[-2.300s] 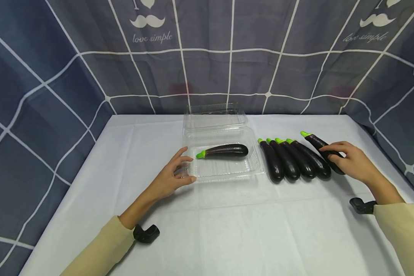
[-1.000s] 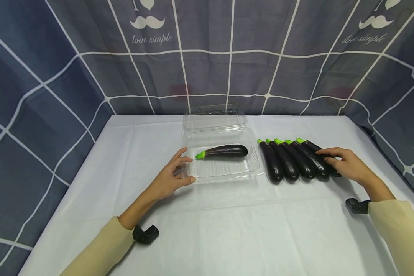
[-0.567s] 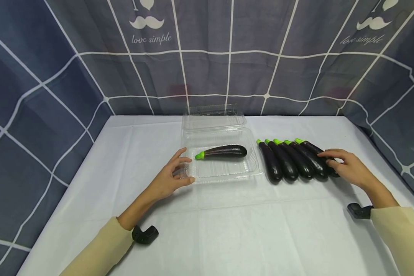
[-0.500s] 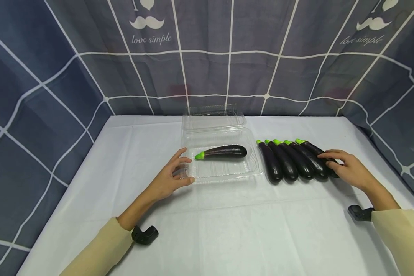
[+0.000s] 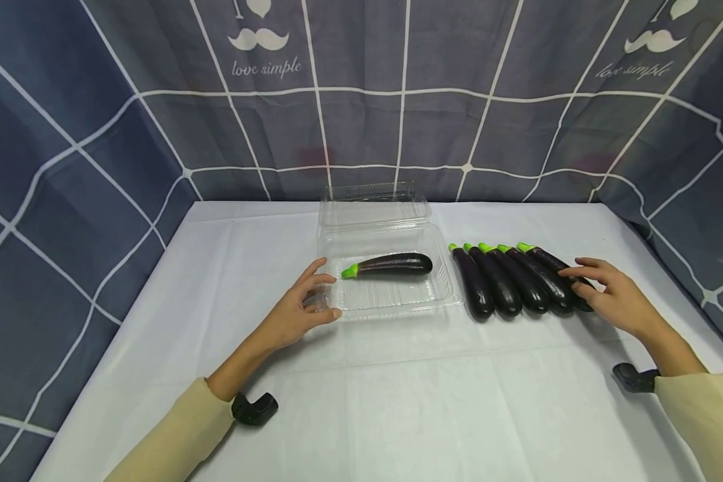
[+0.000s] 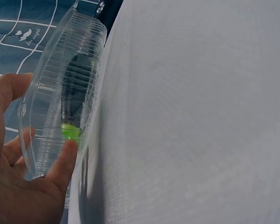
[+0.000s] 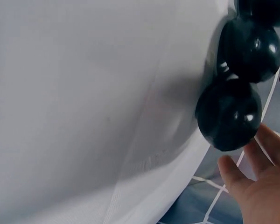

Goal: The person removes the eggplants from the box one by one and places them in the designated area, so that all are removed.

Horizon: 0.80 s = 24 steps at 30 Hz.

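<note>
My left hand (image 5: 292, 311) rests at the left end of a clear plastic clamshell box (image 5: 442, 291), fingers spread and fingertips right at its outer wall. In the left wrist view the thumb (image 6: 65, 161) lies against the front side of the box. One dark eggplant (image 5: 394, 264) with a green stem end lies across the box floor. My right hand (image 5: 617, 294) is at the rightmost eggplant (image 5: 545, 257) of a row, its fingers loosely spread beside the lower end. In the right wrist view the round end of this eggplant (image 7: 228, 114) shows, with the thumb apart from it.
Several more eggplants (image 5: 500, 281) lie side by side right of the box, stems pointing away. The lid (image 5: 373, 207) stands folded back behind. A white cloth (image 5: 397, 408) covers the table; a dark checked curtain (image 5: 361, 127) rises along the back and sides.
The rightmost eggplant has been brought left against the row with my right hand. Since then the right fingers have loosened and lifted slightly off it. The left hand has stayed put.
</note>
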{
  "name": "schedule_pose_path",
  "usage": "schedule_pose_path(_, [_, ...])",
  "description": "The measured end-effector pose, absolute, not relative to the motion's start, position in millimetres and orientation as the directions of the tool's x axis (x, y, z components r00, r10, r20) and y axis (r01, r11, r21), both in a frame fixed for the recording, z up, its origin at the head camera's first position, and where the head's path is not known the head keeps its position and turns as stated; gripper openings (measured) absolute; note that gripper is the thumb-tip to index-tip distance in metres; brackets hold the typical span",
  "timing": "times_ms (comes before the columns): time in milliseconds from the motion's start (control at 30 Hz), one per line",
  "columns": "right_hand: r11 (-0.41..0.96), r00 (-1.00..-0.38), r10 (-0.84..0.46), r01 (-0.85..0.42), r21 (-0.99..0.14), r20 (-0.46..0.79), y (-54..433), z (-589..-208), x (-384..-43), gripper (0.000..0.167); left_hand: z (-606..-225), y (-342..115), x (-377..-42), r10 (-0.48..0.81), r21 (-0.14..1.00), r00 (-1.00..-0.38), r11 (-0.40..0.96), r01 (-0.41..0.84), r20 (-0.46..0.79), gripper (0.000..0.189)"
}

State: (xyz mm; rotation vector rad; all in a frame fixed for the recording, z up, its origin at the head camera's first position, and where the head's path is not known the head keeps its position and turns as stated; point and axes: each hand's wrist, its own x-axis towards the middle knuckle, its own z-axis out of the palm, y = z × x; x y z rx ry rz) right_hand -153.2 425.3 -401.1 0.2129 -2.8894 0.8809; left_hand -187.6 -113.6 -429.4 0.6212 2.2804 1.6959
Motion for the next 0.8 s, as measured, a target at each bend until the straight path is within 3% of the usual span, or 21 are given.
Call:
schedule_pose_path(400, [0.786, -0.956, -0.140, -0.266, -0.558, 0.258, 405.3, -398.4, -147.1, 0.031, -430.7, -113.5, -188.5, 0.463, 0.950, -0.884, 0.243, 0.197, 0.065, 0.054])
schedule_pose_path(800, [0.784, -0.957, -0.132, -0.260, -0.564, 0.259, 384.1, -376.9, -142.4, 0.030, -430.6, -113.1, -187.8, 0.459, 0.949, -0.886, 0.244, 0.197, 0.066, 0.055])
